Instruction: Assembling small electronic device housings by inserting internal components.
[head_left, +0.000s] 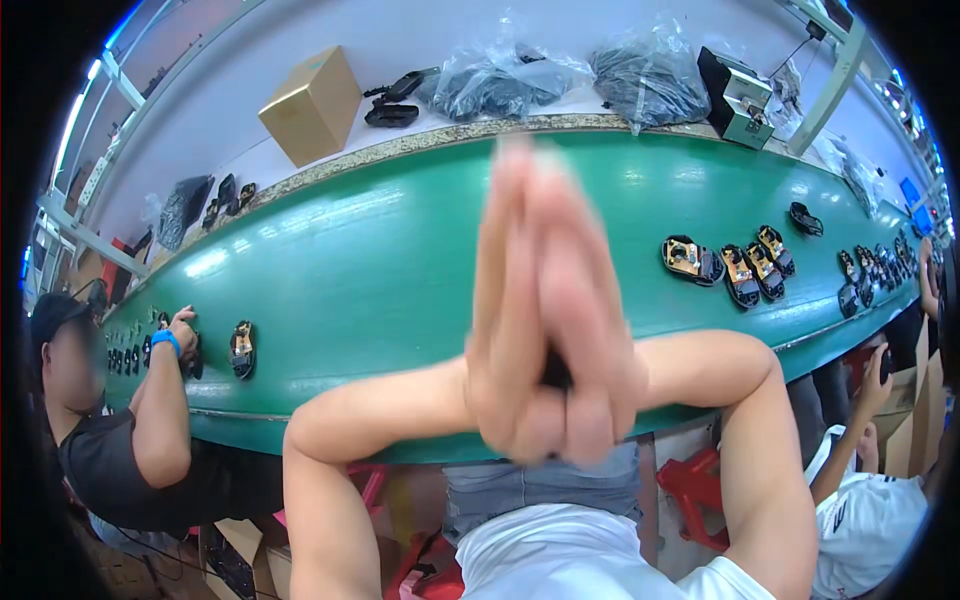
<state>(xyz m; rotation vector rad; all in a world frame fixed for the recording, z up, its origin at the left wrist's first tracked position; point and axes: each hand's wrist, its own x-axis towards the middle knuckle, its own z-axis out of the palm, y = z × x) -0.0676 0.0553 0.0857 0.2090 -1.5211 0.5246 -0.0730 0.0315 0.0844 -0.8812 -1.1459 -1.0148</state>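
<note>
My left hand (pixel 500 330) and my right hand (pixel 585 320) are raised over the green work surface, palm against palm. Their fingers stretch out flat and point away from me, blurred toward the tips. A small dark gap shows between the palms, and I make out nothing held there. Nearest to the right hand are several open black oval housings with orange-brown circuit boards, one (pixel 692 260) lying turned sideways and another (pixel 741 276) in a tight group beside it. To the left lies a single similar housing (pixel 243 349).
A co-worker with a blue wristband (pixel 165 341) handles parts at the left; another person (pixel 865 500) sits at the right. Along the far ledge stand a cardboard box (pixel 312 105), plastic bags of dark parts (pixel 650 80) and a metal box (pixel 748 108). A red stool (pixel 692 495) is beside me.
</note>
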